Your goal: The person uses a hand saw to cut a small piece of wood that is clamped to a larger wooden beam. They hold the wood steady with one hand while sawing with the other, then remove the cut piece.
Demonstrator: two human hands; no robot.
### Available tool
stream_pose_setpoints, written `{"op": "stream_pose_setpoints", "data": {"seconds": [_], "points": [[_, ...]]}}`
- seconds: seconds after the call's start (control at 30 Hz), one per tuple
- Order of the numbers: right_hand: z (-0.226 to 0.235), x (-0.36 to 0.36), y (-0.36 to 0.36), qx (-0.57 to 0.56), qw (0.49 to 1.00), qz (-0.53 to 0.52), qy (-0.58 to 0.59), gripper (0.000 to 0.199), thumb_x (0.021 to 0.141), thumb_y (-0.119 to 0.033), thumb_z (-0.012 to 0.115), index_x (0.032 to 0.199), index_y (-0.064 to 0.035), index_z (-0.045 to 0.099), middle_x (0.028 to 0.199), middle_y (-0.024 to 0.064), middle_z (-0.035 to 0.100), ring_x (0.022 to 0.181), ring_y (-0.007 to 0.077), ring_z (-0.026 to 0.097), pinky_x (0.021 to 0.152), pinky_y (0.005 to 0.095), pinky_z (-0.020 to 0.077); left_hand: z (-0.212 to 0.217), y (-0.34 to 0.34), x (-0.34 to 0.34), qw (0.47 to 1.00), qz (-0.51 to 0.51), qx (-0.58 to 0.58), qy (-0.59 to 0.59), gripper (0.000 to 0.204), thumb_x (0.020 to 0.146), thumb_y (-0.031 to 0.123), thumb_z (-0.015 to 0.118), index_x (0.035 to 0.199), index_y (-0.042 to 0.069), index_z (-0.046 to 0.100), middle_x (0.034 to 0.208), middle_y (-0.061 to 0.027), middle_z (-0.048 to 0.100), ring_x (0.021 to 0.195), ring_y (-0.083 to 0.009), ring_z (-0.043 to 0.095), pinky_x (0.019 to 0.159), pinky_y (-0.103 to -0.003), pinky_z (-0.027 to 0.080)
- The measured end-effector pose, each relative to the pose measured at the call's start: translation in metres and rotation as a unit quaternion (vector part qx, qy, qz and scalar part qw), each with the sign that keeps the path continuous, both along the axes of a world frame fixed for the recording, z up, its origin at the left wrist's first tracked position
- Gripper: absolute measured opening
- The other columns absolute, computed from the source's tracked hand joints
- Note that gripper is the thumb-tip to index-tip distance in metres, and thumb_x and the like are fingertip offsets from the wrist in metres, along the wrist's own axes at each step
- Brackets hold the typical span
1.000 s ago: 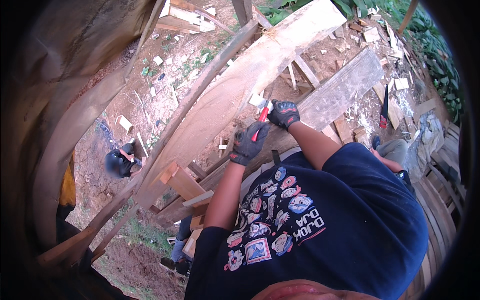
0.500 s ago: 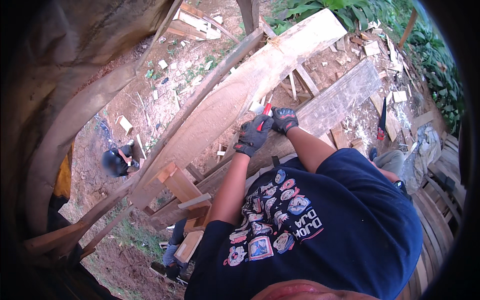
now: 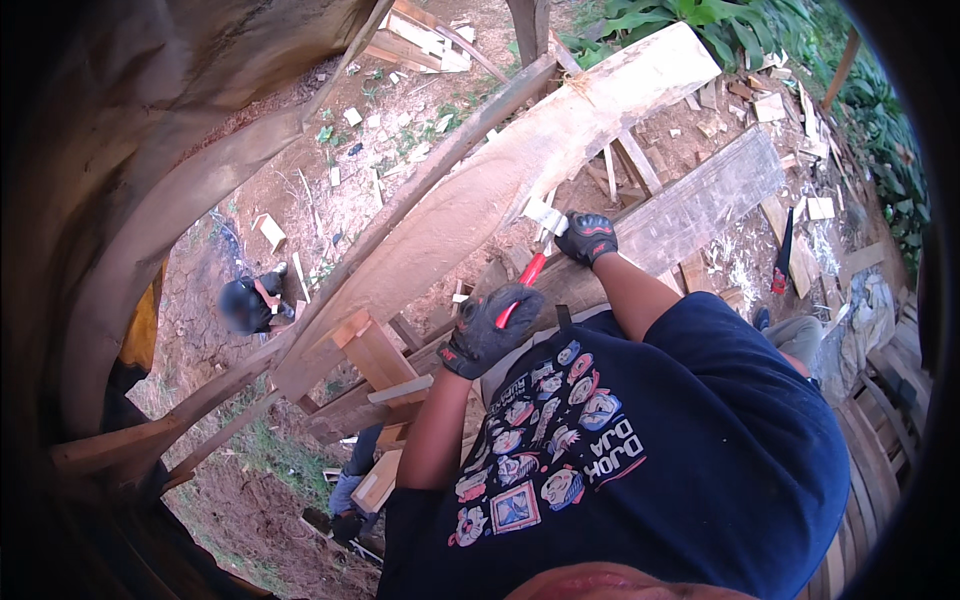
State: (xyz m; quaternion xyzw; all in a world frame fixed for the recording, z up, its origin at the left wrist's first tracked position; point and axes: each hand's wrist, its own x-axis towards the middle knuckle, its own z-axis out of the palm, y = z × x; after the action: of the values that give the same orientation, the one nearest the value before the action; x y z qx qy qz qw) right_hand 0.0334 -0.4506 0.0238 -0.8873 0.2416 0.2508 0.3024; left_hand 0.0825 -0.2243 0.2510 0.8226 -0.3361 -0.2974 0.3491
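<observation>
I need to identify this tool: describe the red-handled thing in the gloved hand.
The red-handled tool is slim, with a red grip and a pale head that is partly hidden. It tilts up to the right. The left hand, in a dark glove, grips its lower end; its head meets the long pale plank beside the gloved right hand.

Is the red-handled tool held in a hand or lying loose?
Held: the left hand is closed around the red-handled tool.
</observation>
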Motion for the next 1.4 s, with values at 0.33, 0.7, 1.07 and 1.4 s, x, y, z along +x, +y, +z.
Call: {"op": "stream_pose_setpoints", "data": {"seconds": [0.33, 0.7, 1.07, 1.4], "points": [[0.003, -0.001, 0.001, -0.014, 1.0, 0.004, -0.025, 0.039, 0.093, -0.042, 0.065, 0.112, -0.0098, 0.079, 0.109, 0.0202, 0.08, 0.104, 0.038, 0.077, 0.092, 0.0497, 0.0596, 0.004, 0.068, -0.051, 0.997, 0.063, 0.025, 0.022, 0.02, 0.101, 0.02, 0.077, 0.118, 0.01, 0.078, 0.112, -0.0151, 0.08, 0.102, -0.0325, 0.079, 0.084, -0.042, 0.062], [0.002, 0.0, -0.001, -0.007, 1.0, 0.005, -0.018, 0.038, 0.092, -0.04, 0.066, 0.111, -0.0097, 0.079, 0.108, 0.0205, 0.079, 0.103, 0.0387, 0.077, 0.092, 0.05, 0.0594, 0.054, 0.095, -0.061, 0.996, 0.069, 0.038, 0.045, 0.017, 0.102, 0.015, 0.075, 0.117, 0.008, 0.079, 0.111, -0.0138, 0.08, 0.102, -0.0296, 0.079, 0.087, -0.04, 0.061], [-0.017, -0.003, 0.0, 0.003, 1.0, 0.009, -0.018, 0.04, 0.092, -0.043, 0.067, 0.114, -0.011, 0.075, 0.106, 0.0214, 0.079, 0.102, 0.0388, 0.077, 0.091, 0.0513, 0.0591, 0.023, 0.085, -0.02, 0.991, 0.073, 0.018, 0.107, 0.016, 0.106, 0.009, 0.069, 0.118, 0.003, 0.078, 0.111, -0.0135, 0.081, 0.102, -0.0263, 0.08, 0.089, -0.039, 0.062], [-0.009, 0.003, 0.0, -0.017, 1.0, 0.015, -0.001, 0.044, 0.092, -0.044, 0.067, 0.117, -0.0095, 0.074, 0.103, 0.0205, 0.08, 0.099, 0.0383, 0.078, 0.089, 0.0514, 0.0598, -0.079, 0.016, -0.046, 0.998, 0.06, -0.022, -0.001, 0.015, 0.104, 0.018, 0.073, 0.113, 0.008, 0.078, 0.11, -0.0157, 0.079, 0.1, -0.035, 0.078, 0.087, -0.045, 0.062]]}}
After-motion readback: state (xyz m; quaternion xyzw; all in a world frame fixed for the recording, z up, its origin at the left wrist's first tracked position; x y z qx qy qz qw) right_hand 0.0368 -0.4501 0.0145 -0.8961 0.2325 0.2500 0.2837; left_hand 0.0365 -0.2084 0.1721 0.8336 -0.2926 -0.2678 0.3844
